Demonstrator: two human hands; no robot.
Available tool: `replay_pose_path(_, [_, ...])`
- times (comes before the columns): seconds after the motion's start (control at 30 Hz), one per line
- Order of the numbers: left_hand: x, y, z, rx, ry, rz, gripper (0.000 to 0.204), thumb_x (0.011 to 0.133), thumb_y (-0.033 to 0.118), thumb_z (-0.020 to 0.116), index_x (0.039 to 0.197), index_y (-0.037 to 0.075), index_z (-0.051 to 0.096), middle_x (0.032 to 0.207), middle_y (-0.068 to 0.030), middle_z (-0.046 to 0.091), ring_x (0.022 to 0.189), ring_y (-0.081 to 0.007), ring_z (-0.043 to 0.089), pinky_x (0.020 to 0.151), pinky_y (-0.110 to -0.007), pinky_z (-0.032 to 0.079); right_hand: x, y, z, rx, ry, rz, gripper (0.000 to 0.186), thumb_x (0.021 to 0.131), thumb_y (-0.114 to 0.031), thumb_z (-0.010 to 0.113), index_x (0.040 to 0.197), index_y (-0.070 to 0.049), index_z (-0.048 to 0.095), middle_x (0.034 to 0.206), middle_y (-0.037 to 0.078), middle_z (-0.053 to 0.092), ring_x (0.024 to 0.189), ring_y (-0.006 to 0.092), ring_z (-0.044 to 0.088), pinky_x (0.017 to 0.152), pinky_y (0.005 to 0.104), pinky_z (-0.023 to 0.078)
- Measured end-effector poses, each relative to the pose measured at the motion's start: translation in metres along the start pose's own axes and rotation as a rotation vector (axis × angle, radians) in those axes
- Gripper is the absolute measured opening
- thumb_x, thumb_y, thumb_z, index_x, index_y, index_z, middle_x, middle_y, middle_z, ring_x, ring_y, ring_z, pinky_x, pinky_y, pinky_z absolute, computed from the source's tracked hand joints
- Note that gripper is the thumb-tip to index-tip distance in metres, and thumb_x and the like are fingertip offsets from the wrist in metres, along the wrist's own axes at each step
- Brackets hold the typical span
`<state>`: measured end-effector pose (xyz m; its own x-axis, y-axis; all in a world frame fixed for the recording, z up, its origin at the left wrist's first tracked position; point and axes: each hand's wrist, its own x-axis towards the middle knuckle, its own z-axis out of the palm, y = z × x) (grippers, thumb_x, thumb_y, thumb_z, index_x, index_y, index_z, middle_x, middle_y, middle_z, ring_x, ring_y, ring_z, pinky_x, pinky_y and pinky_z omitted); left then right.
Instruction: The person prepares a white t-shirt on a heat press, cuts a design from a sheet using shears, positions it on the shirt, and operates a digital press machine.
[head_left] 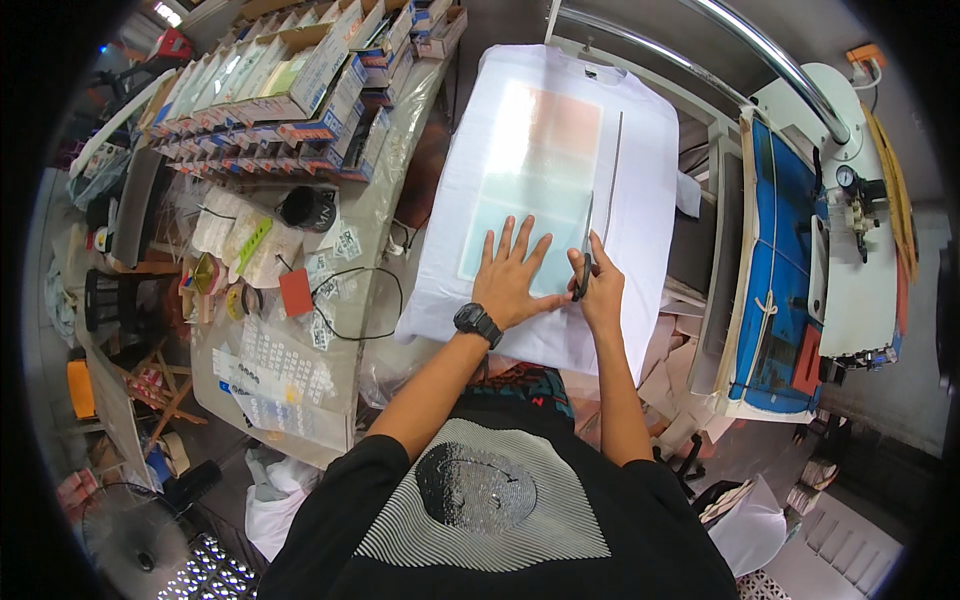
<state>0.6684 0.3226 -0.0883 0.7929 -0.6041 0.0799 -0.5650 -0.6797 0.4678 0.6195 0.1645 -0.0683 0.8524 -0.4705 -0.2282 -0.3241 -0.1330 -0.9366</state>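
A white T-shirt [645, 150] lies spread flat in front of me, its collar at the far end. On its front rests a translucent sheet [548, 125], tinted pale orange at the far end and pale green nearer me. My left hand [512, 280] presses on the near part of this sheet, fingers spread. Scissors [583, 272] with dark handles are held in my right hand [603, 292], blades pointing away from me along the sheet's right edge. Whether the blades have cut into the sheet I cannot make out. A thin dark strip [617, 150] lies on the shirt right of the sheet.
Left of the shirt, a plastic-covered table [385, 240] bears stacked cardboard trays [300, 95], a black cup [307, 208] and a cable. At right stands a blue panel [770, 270] tied with white cord, beside a machine with a pressure gauge [846, 176]. A metal bar [770, 60] crosses the far right.
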Motion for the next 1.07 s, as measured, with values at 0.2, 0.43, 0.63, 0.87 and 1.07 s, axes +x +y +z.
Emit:
replay_pose_path(0.2, [0.001, -0.001, -0.004, -0.004, -0.034, -0.007, 0.099, 0.071, 0.067, 0.069, 0.150, 0.018, 0.036, 0.161, -0.0142, 0.017, 0.149, -0.0358, 0.010, 0.119, -0.055, 0.009, 0.016, -0.012, 0.002, 0.052, -0.005, 0.029, 0.070, 0.090, -0.038, 0.071, 0.142, 0.001, 0.046, 0.058, 0.002, 0.053, 0.048, 0.0080, 0.051, 0.042, 0.0241, 0.041])
replay_pose_path(0.43, [0.001, -0.003, 0.000, -0.017, -0.010, 0.016, 0.098, 0.072, 0.069, 0.066, 0.150, 0.019, 0.036, 0.159, -0.0160, 0.021, 0.148, -0.0387, 0.014, 0.118, -0.058, 0.011, 0.041, -0.014, -0.001, 0.007, 0.009, 0.027, 0.068, 0.089, -0.039, 0.072, 0.141, -0.001, 0.048, 0.057, 0.003, 0.053, 0.047, 0.0086, 0.052, 0.042, 0.0249, 0.041])
replay_pose_path(0.63, [0.001, -0.002, -0.005, -0.024, -0.034, -0.002, 0.097, 0.072, 0.066, 0.068, 0.150, 0.019, 0.036, 0.160, -0.0155, 0.021, 0.148, -0.0387, 0.013, 0.118, -0.058, 0.011, 0.063, -0.022, -0.001, -0.011, -0.005, 0.010, 0.069, 0.090, -0.040, 0.070, 0.141, 0.001, 0.047, 0.055, 0.003, 0.052, 0.044, 0.0088, 0.052, 0.041, 0.0241, 0.040])
replay_pose_path(0.87, [0.003, -0.002, -0.006, -0.047, -0.058, -0.019, 0.098, 0.070, 0.065, 0.070, 0.150, 0.018, 0.037, 0.160, -0.0151, 0.020, 0.148, -0.0387, 0.013, 0.117, -0.058, 0.012, 0.089, -0.024, -0.002, 0.002, -0.014, -0.017, 0.071, 0.091, -0.041, 0.069, 0.141, 0.004, 0.046, 0.054, 0.001, 0.051, 0.043, 0.0084, 0.050, 0.041, 0.0231, 0.038])
replay_pose_path(1.07, [0.003, -0.001, -0.009, -0.022, -0.157, -0.090, 0.097, 0.074, 0.064, 0.068, 0.152, 0.021, 0.031, 0.162, -0.0138, 0.013, 0.149, -0.0365, 0.008, 0.119, -0.057, 0.010, 0.113, -0.029, 0.004, 0.061, -0.037, 0.009, 0.072, 0.088, -0.043, 0.072, 0.142, -0.002, 0.047, 0.059, 0.005, 0.055, 0.046, 0.0101, 0.054, 0.043, 0.0270, 0.044])
